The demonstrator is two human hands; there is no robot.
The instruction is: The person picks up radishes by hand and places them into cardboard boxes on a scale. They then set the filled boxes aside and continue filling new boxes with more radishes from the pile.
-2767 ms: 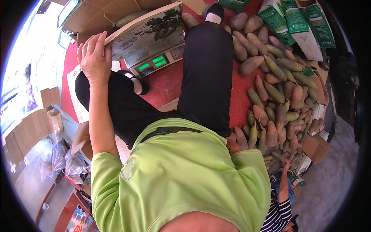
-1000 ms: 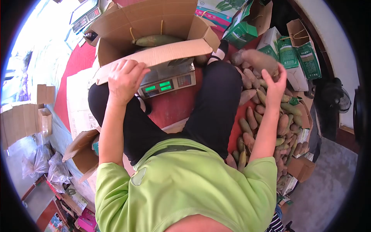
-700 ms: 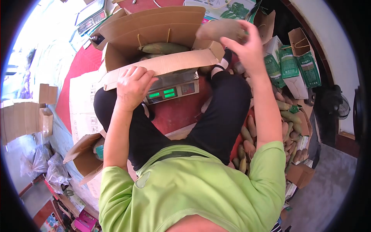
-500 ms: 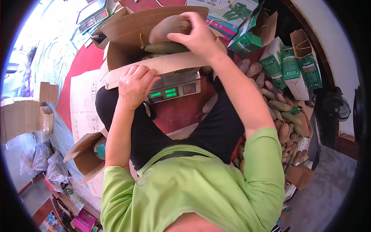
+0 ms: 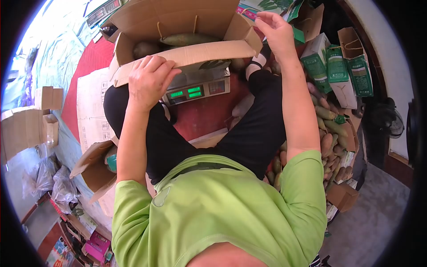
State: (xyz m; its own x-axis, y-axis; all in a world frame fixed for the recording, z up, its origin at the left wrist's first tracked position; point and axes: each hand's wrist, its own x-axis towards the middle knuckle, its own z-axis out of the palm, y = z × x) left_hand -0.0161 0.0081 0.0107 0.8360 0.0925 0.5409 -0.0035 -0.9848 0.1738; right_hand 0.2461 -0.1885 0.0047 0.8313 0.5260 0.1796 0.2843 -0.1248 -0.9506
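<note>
The left hand is closed over the upper edge of the front flap of a large cardboard box, with the fingers bent across the edge near its left end. The right hand is held open and raised just beside the right end of the same box, its fingers partly extended and bent. Inside the box, a long green radish is laid lengthwise along the back wall, where two cord loops are hung, and a rounder, brownish radish is seen at the left end. Below the near side of the box, a scale with green lit digits is shown above the red floor covering. To the right, a heap of radishes is spread beside the right leg, and green-and-white cartons are stood beyond it. At the left, a smaller open box is placed near the left knee.
</note>
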